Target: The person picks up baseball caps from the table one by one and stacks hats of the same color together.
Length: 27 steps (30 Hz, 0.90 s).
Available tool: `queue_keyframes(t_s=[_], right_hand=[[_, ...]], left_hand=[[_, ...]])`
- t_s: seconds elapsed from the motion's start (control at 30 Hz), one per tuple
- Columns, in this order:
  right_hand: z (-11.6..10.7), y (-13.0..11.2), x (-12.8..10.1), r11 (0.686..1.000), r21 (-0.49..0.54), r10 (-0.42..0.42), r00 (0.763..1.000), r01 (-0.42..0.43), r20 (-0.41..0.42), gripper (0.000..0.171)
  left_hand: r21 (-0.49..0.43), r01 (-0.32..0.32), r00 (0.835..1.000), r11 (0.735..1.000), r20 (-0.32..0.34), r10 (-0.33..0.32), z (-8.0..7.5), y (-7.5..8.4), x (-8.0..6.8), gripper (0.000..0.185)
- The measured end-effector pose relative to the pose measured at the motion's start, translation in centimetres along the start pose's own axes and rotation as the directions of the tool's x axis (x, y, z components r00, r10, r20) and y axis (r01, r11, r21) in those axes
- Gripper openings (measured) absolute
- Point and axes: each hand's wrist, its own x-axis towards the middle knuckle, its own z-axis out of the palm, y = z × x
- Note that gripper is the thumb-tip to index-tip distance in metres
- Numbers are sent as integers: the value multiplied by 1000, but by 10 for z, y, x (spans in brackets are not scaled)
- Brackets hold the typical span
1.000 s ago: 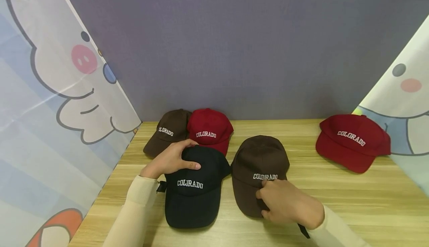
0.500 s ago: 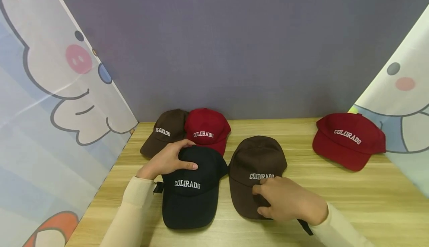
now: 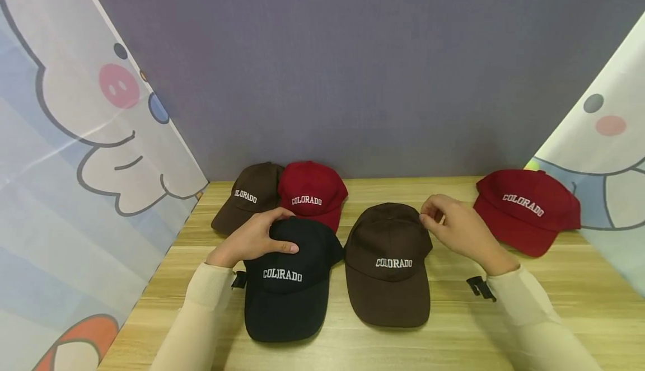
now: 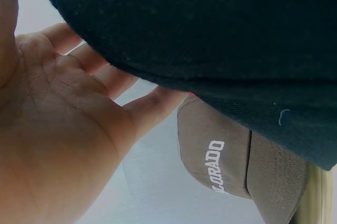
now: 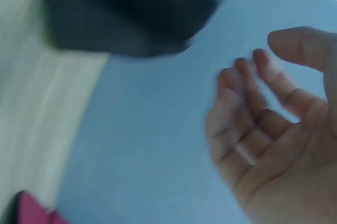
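A black cap (image 3: 284, 278) lettered COLORADO sits brim forward on the wooden table. At its upper left my left hand (image 3: 252, 240) holds the crown, thumb on the front and fingers behind; in the left wrist view these fingers (image 4: 113, 79) pass behind the dark fabric. Just to the right stands a dark brown cap (image 3: 389, 248), also brim forward. Near that crown's right side is my right hand (image 3: 461, 228), its fingers loosely bent. The right wrist view, blurred, shows nothing in this hand and a gap to the dark cap (image 5: 131, 13).
Behind the black cap, another brown cap (image 3: 252, 197) and a red cap (image 3: 309, 192) stand side by side. A second red cap (image 3: 526, 209) lies at the far right. A grey panel (image 3: 322, 74) rises along the table's back edge, with cartoon-printed sheets (image 3: 45, 192) at both sides.
My right hand has left the brown cap's brim and moved up and back beside its crown. The left hand and the caps have stayed in place; the view shifted slightly.
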Motion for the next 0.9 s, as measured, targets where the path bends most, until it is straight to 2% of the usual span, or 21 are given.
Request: queue_keyframes(t_s=[0.07,0.17,0.23,0.33,0.47,0.6,0.9], right_hand=[[2,18,1,999,-1,52,998,-52,42,9],[10,41,0,995,41,86,980,-95,178,23],[18,52,0,988,110,79,960,-112,268,30],[28,62,0,975,195,37,939,-110,342,30],[35,65,1,967,243,-8,940,-80,341,25],[39,66,1,943,322,-31,936,-90,352,17],[43,72,0,828,530,-93,886,-184,454,10]], left_hand=[[0,1,1000,1000,3,-1,0,1,1,67],[5,0,1000,1000,3,0,0,1,1,67],[7,-1,1000,1000,1,1,0,0,2,67],[12,2,1000,1000,1,-2,0,-1,2,67],[7,7,1000,1000,5,-7,1,-2,1,67],[0,4,1000,1000,3,-4,2,-2,1,67],[0,8,1000,1000,4,-8,3,-2,2,67]])
